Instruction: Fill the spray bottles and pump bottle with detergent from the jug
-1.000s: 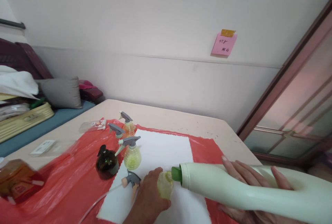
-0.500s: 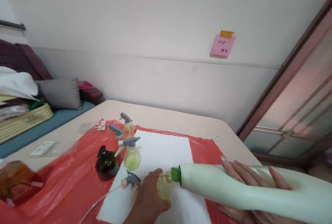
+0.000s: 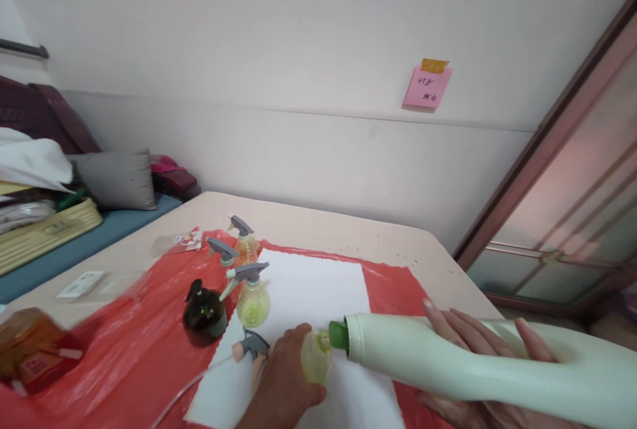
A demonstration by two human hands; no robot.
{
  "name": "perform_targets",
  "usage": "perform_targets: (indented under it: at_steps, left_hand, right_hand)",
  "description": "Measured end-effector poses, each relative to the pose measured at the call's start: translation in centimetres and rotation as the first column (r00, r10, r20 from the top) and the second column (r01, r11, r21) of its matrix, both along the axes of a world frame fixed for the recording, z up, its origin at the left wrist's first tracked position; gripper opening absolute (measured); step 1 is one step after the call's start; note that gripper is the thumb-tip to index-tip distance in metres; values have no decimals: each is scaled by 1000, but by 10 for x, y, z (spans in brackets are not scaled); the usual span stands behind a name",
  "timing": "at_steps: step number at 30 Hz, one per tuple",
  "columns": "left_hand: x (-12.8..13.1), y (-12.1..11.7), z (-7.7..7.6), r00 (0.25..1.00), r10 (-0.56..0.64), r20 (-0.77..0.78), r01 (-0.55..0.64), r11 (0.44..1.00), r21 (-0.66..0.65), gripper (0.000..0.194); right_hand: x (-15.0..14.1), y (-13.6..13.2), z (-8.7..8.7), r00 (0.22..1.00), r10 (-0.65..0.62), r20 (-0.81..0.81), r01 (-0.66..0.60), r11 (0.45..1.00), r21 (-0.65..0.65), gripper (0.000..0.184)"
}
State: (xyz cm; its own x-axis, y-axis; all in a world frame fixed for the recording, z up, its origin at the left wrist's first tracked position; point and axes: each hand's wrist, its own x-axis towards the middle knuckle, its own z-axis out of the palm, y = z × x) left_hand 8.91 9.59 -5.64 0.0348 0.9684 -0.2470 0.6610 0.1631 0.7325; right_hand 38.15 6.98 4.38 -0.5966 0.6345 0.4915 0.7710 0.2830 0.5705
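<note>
L fingers [image 3: 296,334] round clear btl [image 3: 317,353] w/ yellowish liq [image 3: 314,370], R fingers [image 3: 476,334] round pale-green jug [image 3: 398,341]

The head camera looks forward and down across a table [image 3: 318,227].

Far white sheet [image 3: 318,276] lies free — spray bottles [image 3: 253,307] obstruct left, pale jug [image 3: 393,344] nearer right.

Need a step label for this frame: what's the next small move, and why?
Probably tip the pale green bottle slightly further with the right hand: it's lying over sideways, its green spout is right by the small bottle's mouth, and the left hand grips that bottle. Can't tell whether liquid is flowing.
</note>
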Motion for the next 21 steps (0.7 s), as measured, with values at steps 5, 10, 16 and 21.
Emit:
perform_targets:
  at_steps: [5, 10, 16, 21]
  left_hand:
    - [0, 0, 1, 999, -6, -43, 6, 1000, -2, 96]
    - [-1, 1, 2, 999, -12, -45, 11, 1000, -12, 98]
    - [-2, 2, -1, 999, -15, -44, 15, 1000, -4, 98]
    - [-2, 2, 2, 999, -3, -37, 2, 1000, -17, 99]
  right_hand:
    - [1, 0, -2, 999, 20, 35, -22, 999, 39, 41]
    - [1, -1, -1, 999, 8, 34, -8, 1000, 22, 44]
    - [4, -1, -1, 990, 64, 124, -77, 991, 105, 44]
    - [7, 0, -1, 991, 44, 128, -57, 993, 101, 43]
